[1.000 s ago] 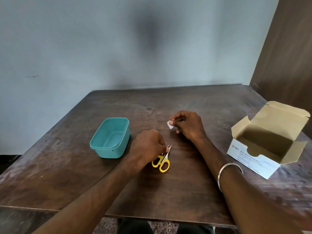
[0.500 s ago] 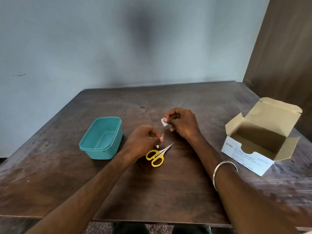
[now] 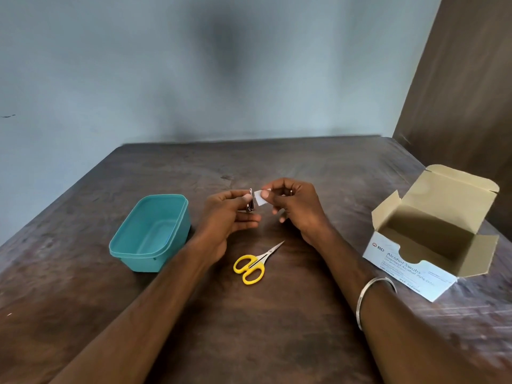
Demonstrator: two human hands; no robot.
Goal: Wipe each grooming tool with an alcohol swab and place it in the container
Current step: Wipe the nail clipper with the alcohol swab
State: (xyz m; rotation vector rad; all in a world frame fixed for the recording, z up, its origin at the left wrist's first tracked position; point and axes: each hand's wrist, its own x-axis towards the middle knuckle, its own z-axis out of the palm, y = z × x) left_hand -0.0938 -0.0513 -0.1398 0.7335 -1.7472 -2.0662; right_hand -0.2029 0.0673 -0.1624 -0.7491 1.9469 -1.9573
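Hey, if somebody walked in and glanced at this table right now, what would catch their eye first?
Probably the two hands raised mid-table: the left hand pinches a small metal tool, the right hand holds a white swab beside it. Next, the yellow-handled scissors lying just in front of the hands, the teal container at left, and the open alcohol swab box at right.

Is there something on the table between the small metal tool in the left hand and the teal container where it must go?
Nothing visible is in the way. The left hand holds the small metal tool just right of the teal container, which is open. The yellow scissors lie nearer the person, off that path.
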